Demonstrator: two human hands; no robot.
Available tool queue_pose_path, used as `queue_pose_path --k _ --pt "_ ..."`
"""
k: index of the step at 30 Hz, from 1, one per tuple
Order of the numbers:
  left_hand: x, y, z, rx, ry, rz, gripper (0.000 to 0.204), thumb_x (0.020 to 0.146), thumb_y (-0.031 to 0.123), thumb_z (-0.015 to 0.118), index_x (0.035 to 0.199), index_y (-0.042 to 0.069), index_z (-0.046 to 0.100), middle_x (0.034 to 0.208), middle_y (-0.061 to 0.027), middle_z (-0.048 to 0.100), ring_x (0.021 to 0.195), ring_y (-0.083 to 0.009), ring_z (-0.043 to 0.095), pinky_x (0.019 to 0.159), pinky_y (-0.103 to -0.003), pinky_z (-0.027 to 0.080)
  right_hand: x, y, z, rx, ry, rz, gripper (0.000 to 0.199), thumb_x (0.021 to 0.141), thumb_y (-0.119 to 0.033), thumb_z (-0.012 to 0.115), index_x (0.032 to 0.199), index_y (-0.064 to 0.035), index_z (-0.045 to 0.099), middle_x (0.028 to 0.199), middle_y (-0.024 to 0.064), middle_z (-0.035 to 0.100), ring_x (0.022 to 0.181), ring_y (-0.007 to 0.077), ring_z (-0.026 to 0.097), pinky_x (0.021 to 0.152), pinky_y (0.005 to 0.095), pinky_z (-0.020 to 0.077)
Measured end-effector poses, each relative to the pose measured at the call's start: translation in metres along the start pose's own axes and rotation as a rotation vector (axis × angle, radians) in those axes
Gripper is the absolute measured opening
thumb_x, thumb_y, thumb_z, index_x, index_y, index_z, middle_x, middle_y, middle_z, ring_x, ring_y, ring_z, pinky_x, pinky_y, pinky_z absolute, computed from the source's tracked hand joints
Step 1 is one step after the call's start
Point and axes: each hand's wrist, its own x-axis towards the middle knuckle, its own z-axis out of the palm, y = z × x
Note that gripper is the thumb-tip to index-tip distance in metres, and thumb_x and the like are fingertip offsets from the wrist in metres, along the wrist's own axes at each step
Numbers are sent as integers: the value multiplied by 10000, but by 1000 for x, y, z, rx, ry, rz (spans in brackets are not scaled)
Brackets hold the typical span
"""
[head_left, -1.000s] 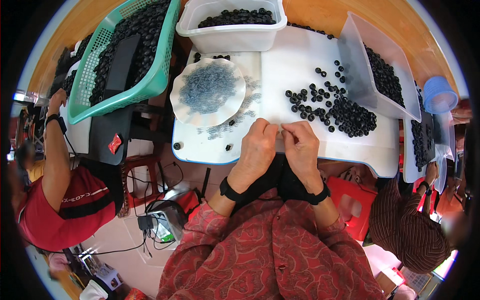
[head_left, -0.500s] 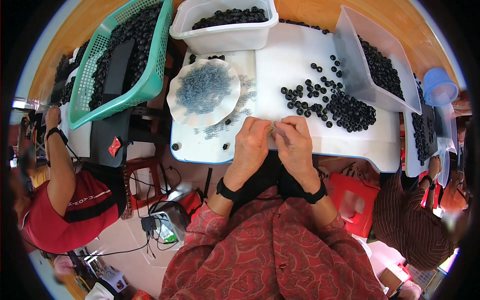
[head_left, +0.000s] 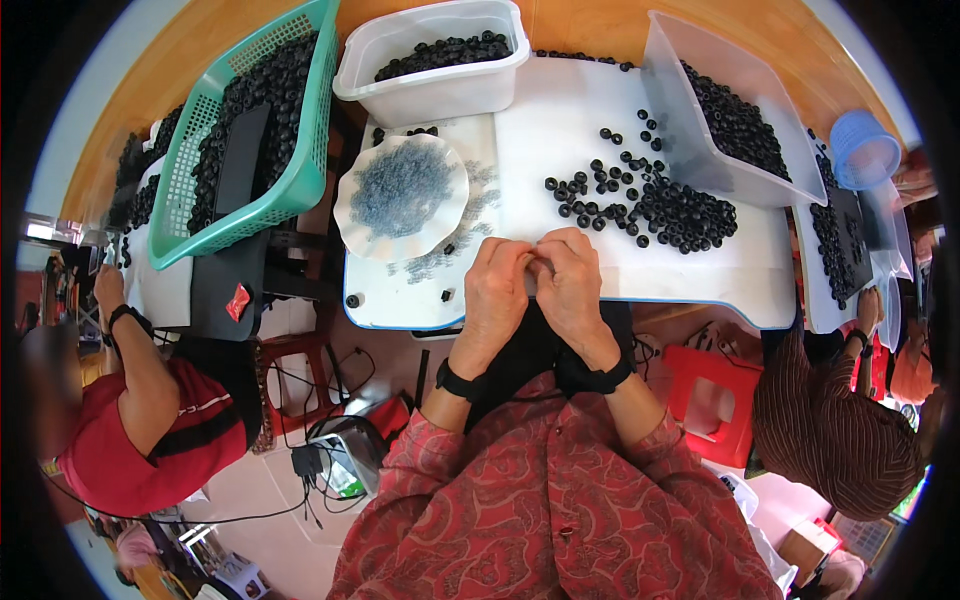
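Note:
My left hand (head_left: 496, 292) and my right hand (head_left: 570, 287) meet just over the front edge of the white tabletop (head_left: 670, 278). Fingertips of both are pinched together, and whatever sits between them is hidden or too small to make out. Left of my hands stands a wavy-rimmed white plate (head_left: 402, 249) heaped with small translucent grey-blue rings (head_left: 403, 185); more rings lie scattered around it. Ahead and to the right, a pile of round black parts with holes (head_left: 690, 215) spreads over the table. Single black parts (head_left: 446, 296) rest near the front left edge.
A white tub (head_left: 440, 92) of black parts stands behind the plate, a translucent bin (head_left: 735, 185) at back right. A green basket (head_left: 318, 150) is on the left. People work at both sides, one in a red shirt (head_left: 150, 440). A red stool (head_left: 708, 405) stands below right.
The view has shifted slightly, moving the table items a little left. My fingertips have drawn closer together, the right hand's fingers now more curled against the left's.

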Motion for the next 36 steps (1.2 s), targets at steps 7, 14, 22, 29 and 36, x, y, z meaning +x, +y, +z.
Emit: queue_pose_path --k 7,14,22,29,36 --pt "1 1 0 -26 -2 0 98 865 -22 646 952 5 681 849 -139 655 724 -281 650 630 -345 517 1 1 -4 32 -24 -7 138 699 78 681 792 -12 631 906 101 611 858 324 577 734 415 465" --pt "-1 4 -1 -56 -15 -24 96 890 -7 643 974 9 687 843 -111 664 711 -202 653 634 -302 521 -3 6 -4 85 33 -56 160 722 74 678 841 -23 634 923 100 621 855 319 575 735 412 464" --pt "-11 4 -1 -832 -114 -526 155 972 25 595 1100 -32 659 885 -75 690 710 -118 654 674 -259 577 -9 -7 -30 252 -15 4 99 846 53 663 930 2 648 849 127 640 729 254 670 621 326 532" --pt "-13 12 -1 -1013 -151 -628 182 974 62 606 1121 -37 652 867 -87 693 716 -134 664 685 -259 572 -15 -10 -45 441 -32 161 85 877 43 671 957 14 680 878 97 669 750 158 695 647 260 569" --pt "-14 18 1 -1066 -173 -644 188 976 64 604 1127 -37 651 873 -94 687 723 -145 662 691 -271 568 -16 -14 -56 374 -27 86 149 881 52 663 1018 8 701 910 104 670 783 167 690 662 267 568"
